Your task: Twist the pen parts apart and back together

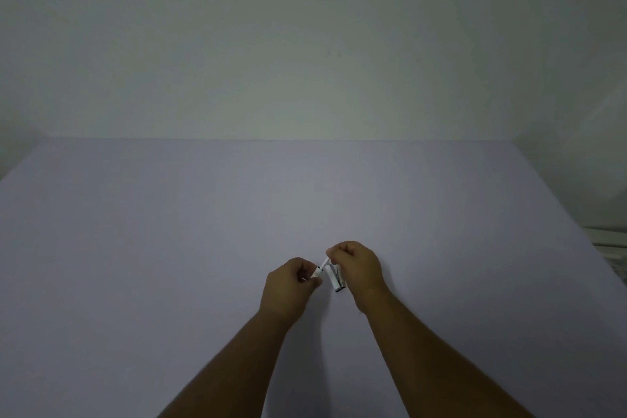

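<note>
Small white cylinders [338, 278], battery-like, bundled in right hand [356, 268], above desk [169, 248]. One more white cylinder [322, 266] spans gap, pinched at both ends: left hand [288, 282] fingertips curled on lower end, right on upper. Judgement: firm hold on bundle, ease single piece straight out, no twist.

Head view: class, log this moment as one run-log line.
left hand pinches small white cylinder | right hand holds its other end, white cylinders | table

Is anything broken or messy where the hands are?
Nothing stands out. The left hand and right hand pinch a small white stick above the lavender table, beside two white batteries. No spills or damage show.
</note>
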Available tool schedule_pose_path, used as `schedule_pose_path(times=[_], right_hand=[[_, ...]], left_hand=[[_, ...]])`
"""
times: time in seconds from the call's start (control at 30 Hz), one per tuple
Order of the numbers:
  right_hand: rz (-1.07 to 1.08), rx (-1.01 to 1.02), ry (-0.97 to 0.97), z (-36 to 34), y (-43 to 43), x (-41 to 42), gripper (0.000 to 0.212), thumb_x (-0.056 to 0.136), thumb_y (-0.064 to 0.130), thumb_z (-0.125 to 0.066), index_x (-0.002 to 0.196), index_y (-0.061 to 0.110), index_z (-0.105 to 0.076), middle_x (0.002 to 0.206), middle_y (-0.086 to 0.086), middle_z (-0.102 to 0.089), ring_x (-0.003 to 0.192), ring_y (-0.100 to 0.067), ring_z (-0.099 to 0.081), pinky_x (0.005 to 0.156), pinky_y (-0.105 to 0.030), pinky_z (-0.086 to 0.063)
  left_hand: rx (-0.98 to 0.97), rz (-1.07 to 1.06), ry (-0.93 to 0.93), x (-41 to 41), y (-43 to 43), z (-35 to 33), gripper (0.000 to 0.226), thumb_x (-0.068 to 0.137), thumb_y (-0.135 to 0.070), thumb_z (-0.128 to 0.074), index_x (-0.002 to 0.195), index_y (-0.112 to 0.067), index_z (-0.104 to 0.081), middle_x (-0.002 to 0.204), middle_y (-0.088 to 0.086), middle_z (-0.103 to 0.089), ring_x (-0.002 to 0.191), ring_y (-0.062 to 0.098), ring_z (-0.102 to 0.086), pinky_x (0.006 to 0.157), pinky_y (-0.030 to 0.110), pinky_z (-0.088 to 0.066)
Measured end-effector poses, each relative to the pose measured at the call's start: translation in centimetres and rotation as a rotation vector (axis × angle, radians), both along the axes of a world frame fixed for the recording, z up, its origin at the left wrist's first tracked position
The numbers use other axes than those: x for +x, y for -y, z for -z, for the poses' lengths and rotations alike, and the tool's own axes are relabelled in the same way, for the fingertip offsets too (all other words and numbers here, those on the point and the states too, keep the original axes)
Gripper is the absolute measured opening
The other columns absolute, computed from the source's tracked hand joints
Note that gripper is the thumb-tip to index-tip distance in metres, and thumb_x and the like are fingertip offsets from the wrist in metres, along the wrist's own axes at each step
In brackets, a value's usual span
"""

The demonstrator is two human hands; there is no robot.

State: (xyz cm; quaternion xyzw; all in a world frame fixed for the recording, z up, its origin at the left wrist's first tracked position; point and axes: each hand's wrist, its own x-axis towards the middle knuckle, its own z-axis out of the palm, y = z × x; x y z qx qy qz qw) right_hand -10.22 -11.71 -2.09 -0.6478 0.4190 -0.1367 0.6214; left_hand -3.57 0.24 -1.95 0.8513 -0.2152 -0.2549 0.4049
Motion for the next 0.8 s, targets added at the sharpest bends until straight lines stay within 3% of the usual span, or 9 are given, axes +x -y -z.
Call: schedule_pose_path(times=[0.17, 0.23, 0.3, 0.37, 0.5, 0.67, 0.73, 0.8], right_hand=[[0.046, 0.026, -0.005, 0.5, 1.5, 0.1, 0.014, 0.082, 0.032, -0.066, 0.071, 0.022, -0.066, 0.073, 0.005, -0.066, 0.068, -0.012, -0.057, 0.069, -0.029, -0.049], [0.054, -0.115, -0.167, 1.3, 2.5, 0.1, 0.017, 0.084, 0.028, -0.063, 0.079, 0.012, -0.067, 0.082, -0.004, -0.069, 0.081, -0.022, -0.063, 0.081, -0.037, -0.051], [-0.064, -0.305, -0.414, 2.2, 2.9, 0.3, 0.023, 0.084, 0.025, -0.059, 0.082, 0.003, -0.067, 0.09, -0.013, -0.071, 0.089, -0.029, -0.065, 0.08, -0.034, -0.051], [-0.201, -0.404, -0.587, 2.9, 2.6, 0.5, 0.024, 0.085, 0.027, -0.057, 0.079, 0.005, -0.067, 0.095, -0.015, -0.072, 0.091, -0.03, -0.067, 0.071, -0.029, -0.048], [-0.274, -0.521, -0.735, 3.8, 1.8, 1.1, 0.032, 0.088, 0.034, -0.055, 0.093, 0.005, -0.068, 0.103, -0.014, -0.071, 0.096, -0.029, -0.067, 0.072, -0.032, -0.052], [-0.165, -0.47, -0.675, 3.3, 1.5, 1.2, 0.029, 0.087, 0.032, -0.056, 0.087, 0.006, -0.067, 0.094, -0.014, -0.071, 0.09, -0.029, -0.067, 0.069, -0.032, -0.049], [-0.076, -0.408, -0.523, 2.8, 1.7, 1.3, 0.027, 0.086, 0.031, -0.057, 0.078, 0.007, -0.066, 0.08, -0.013, -0.067, 0.079, -0.028, -0.064, 0.068, -0.032, -0.048], [0.022, -0.304, -0.321, 2.1, 1.8, 1.5, 0.026, 0.087, 0.027, -0.056, 0.082, 0.005, -0.069, 0.08, -0.012, -0.068, 0.075, -0.025, -0.061, 0.07, -0.03, -0.045]], left_hand=[[-0.048, 0.01, -0.036, 0.4, -0.1, 0.0, 0.019, 0.082, -0.022, -0.067, 0.097, -0.031, -0.06, 0.074, -0.014, -0.062, 0.066, 0.001, -0.057, 0.05, 0.006, -0.041], [-0.061, -0.005, -0.066, 0.5, -0.2, 0.2, 0.019, 0.081, -0.022, -0.066, 0.096, -0.034, -0.061, 0.073, -0.012, -0.063, 0.065, 0.004, -0.058, 0.053, 0.009, -0.045], [-0.068, -0.03, -0.091, 0.7, -0.4, 0.5, 0.019, 0.08, -0.022, -0.066, 0.088, -0.038, -0.061, 0.073, -0.009, -0.064, 0.064, 0.007, -0.059, 0.055, 0.023, -0.051], [-0.051, -0.033, -0.085, 0.9, -0.7, 0.9, 0.019, 0.079, -0.023, -0.066, 0.084, -0.041, -0.061, 0.073, -0.009, -0.065, 0.066, 0.005, -0.059, 0.057, 0.026, -0.053], [-0.033, -0.021, -0.089, 1.2, -1.3, 1.4, 0.016, 0.08, -0.024, -0.065, 0.091, -0.036, -0.062, 0.076, -0.011, -0.065, 0.07, 0.005, -0.06, 0.063, 0.031, -0.057], [-0.028, -0.022, -0.096, 1.5, -1.6, 1.7, 0.016, 0.081, -0.025, -0.066, 0.092, -0.035, -0.063, 0.076, -0.009, -0.064, 0.068, 0.006, -0.059, 0.058, 0.027, -0.054], [-0.035, -0.027, -0.102, 1.5, -1.6, 1.7, 0.016, 0.08, -0.024, -0.066, 0.086, -0.039, -0.063, 0.075, -0.01, -0.064, 0.065, 0.006, -0.058, 0.054, 0.024, -0.05], [-0.029, -0.019, -0.098, 1.5, -1.6, 1.6, 0.017, 0.08, -0.025, -0.067, 0.083, -0.041, -0.061, 0.074, -0.011, -0.064, 0.065, 0.006, -0.058, 0.053, 0.022, -0.049]])
